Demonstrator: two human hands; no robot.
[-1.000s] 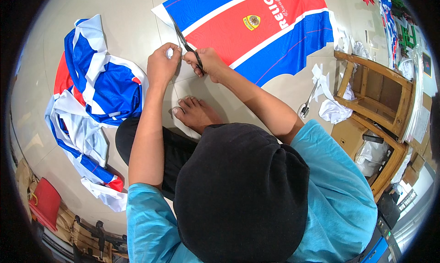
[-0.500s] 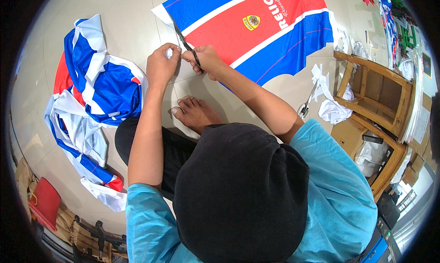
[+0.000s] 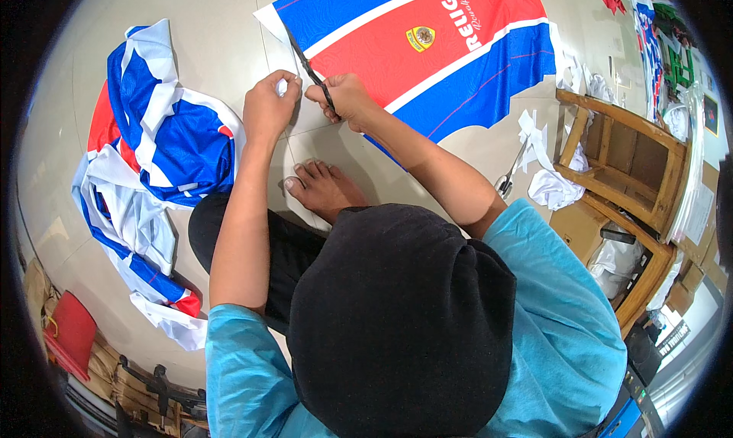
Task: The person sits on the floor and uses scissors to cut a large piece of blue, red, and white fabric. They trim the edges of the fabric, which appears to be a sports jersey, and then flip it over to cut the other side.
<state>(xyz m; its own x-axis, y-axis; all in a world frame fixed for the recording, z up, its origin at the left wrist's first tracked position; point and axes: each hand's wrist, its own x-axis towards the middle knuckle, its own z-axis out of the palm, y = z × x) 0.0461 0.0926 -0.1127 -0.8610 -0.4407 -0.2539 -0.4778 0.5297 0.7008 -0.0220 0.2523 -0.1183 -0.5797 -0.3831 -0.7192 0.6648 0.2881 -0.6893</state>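
A printed red, blue and white fabric panel [image 3: 366,64] lies spread on the floor ahead of me. My right hand [image 3: 345,101] is closed round the handles of black scissors [image 3: 309,70], whose blades lie along the panel's white left edge. Close beside it, my left hand [image 3: 269,108] is closed in a pinch on a bit of white fabric [image 3: 282,87] at the panel's edge. Its fingertips partly hide that bit. Between my forearms my bare foot [image 3: 324,190] rests on the tiles.
To the left lies a crumpled heap of blue, white and red fabric [image 3: 195,148]. At right are white scraps [image 3: 556,190], a second pair of scissors [image 3: 505,182] and a wooden stool frame [image 3: 622,159] on its side. A red object [image 3: 70,335] sits at lower left.
Both hands stay almost in place, the scissors still at the panel's edge. The whole view has shifted slightly.
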